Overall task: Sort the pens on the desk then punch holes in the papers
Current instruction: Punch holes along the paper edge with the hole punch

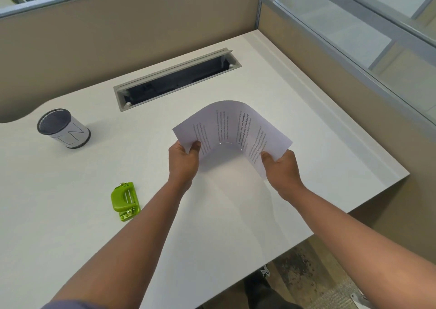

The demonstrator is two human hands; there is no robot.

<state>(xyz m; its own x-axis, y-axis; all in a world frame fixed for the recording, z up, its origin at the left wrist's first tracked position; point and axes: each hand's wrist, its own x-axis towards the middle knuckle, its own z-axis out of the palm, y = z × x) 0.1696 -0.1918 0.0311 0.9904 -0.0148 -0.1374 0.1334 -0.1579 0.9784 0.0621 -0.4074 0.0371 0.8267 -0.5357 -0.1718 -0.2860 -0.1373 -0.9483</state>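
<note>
My left grip [184, 158] & right grip [280, 167] each pinch 1 near corner of the papers [232, 129], which arch up btwn them above the tabletop [70, 202].

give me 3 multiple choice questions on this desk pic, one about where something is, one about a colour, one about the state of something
1. Where does the hole punch lie on the desk?
A. to the left of the left hand's forearm
B. inside the cable tray
C. under the paper

2. What colour is the hole punch?
A. red
B. green
C. black

3. How is the paper held?
A. flat on the desk, untouched
B. rolled up in one hand
C. bent into an arch, one end in the left hand, the other in the right hand

Answers:
1 A: it lies on bare desk left of that forearm, nearer than the pen cup.
2 B: its body is bright green.
3 C: each hand pinches one end and the middle curves upward.
</note>
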